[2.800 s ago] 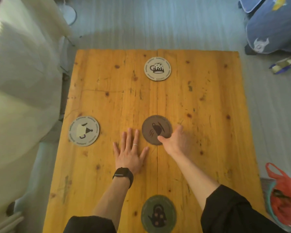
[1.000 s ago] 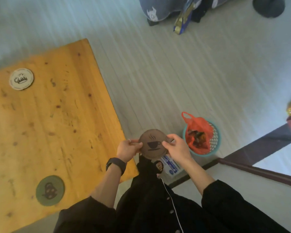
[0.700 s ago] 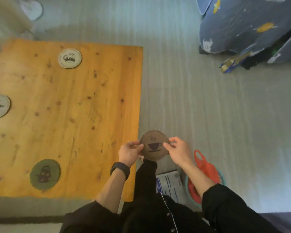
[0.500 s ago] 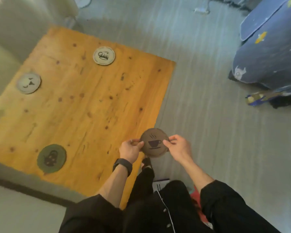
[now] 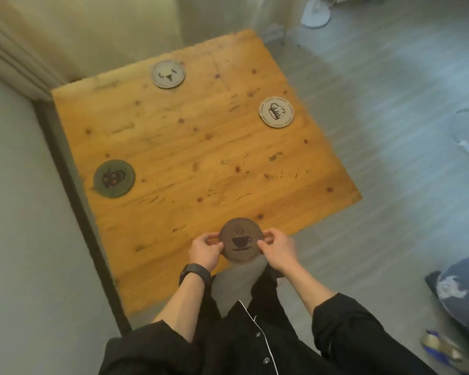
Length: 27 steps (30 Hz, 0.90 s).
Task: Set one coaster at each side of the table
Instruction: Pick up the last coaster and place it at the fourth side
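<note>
A brown coaster (image 5: 241,244) with a coffee-cup print is held flat between my left hand (image 5: 204,249) and my right hand (image 5: 277,249), each pinching one edge. It hovers over the near edge of the wooden table (image 5: 201,147). Three coasters lie on the table: a dark green one (image 5: 113,178) by the left side, a grey one (image 5: 168,74) by the far side, and a pale one (image 5: 276,112) with a mug print by the right side.
A pale curtain or sofa (image 5: 98,31) stands beyond the table's far side. A dark strip (image 5: 73,185) borders the table on the left. A blue patterned cushion (image 5: 460,290) lies on the grey floor at the right. A white fan base (image 5: 315,16) stands far back.
I lifted the brown coaster from the table's middle, took it in both hands and walked round the table. The view has swung so the table now lies straight ahead.
</note>
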### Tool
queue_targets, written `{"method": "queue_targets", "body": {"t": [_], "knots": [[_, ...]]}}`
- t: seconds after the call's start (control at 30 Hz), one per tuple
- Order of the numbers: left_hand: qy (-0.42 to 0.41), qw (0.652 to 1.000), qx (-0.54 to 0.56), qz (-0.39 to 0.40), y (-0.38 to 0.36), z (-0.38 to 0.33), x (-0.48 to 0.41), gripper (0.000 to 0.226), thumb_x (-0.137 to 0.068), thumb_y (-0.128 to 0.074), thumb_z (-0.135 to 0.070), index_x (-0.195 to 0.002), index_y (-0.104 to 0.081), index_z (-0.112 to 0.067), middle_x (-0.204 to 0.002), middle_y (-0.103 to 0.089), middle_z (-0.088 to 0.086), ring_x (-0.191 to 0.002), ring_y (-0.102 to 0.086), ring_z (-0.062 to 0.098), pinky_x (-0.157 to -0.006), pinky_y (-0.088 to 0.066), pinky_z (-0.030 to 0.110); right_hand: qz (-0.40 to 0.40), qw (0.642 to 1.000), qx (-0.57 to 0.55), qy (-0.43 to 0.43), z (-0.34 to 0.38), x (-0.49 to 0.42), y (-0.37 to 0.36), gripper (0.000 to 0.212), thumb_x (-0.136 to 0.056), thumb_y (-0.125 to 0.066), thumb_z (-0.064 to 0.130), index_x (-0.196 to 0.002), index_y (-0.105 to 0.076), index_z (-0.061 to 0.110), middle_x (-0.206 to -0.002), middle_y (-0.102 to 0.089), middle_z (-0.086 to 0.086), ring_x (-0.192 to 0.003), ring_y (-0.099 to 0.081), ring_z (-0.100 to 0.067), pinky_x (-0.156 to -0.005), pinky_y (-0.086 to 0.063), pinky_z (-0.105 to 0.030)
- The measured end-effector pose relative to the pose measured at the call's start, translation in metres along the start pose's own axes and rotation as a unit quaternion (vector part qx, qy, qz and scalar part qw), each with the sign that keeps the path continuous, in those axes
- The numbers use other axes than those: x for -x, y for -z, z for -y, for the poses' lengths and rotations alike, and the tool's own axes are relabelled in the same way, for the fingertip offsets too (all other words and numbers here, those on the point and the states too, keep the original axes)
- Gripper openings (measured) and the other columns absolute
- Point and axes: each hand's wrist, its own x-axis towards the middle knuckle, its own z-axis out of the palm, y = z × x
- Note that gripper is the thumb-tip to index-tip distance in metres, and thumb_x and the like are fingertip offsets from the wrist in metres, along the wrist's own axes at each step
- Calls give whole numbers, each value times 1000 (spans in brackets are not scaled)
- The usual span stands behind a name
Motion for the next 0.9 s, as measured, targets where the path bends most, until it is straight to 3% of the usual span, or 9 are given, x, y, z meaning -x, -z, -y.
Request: {"method": "queue_targets", "body": {"t": [0.2,0.3,0.4,0.73,0.9], "knots": [[49,988,96,-113,-19,14,5,21,-91,-66,-18,-111,-69,-13,-108,-72,8,-95,-64,22,-81,-48,29,73,989,105,79,7,-39,3,16,-92,-64,33,-106,-62,24,-90,-62,9,-89,-61,-14,-73,-43,-25],[71,982,110,-135,-26,25,3,21,-92,-65,-20,-111,-70,-12,-108,-73,8,-95,-65,22,-86,-53,33,83,983,130,97,7,-49,-2,15,-93,-65,34,-105,-62,25,-89,-61,9,-85,-58,-12,-72,-42,-24],[81,981,87,-154,-35,30,-4,21,-93,-62,-25,-109,-71,-14,-109,-72,7,-103,-65,26,-93,-53,39,76,983,135,97,4,-60,-8,14,-93,-64,33,-103,-62,24,-87,-61,10,-81,-56,-9,-70,-41,-23],[37,983,14,-178,-57,22,-31,21,-90,-58,-43,-101,-72,-32,-108,-69,4,-104,-61,25,-91,-53,38,-13,990,111,89,-7,-78,-4,5,-89,-63,32,-93,-60,30,-83,-62,11,-82,-57,-12,-72,-39,-24],[15,982,-29,-184,-66,11,-34,19,-92,-56,-37,-100,-70,-29,-104,-72,-1,-108,-60,25,-93,-50,38,-23,987,124,96,-11,-82,6,4,-88,-63,33,-91,-60,31,-82,-61,11,-83,-58,-14,-73,-42,-26]]}}
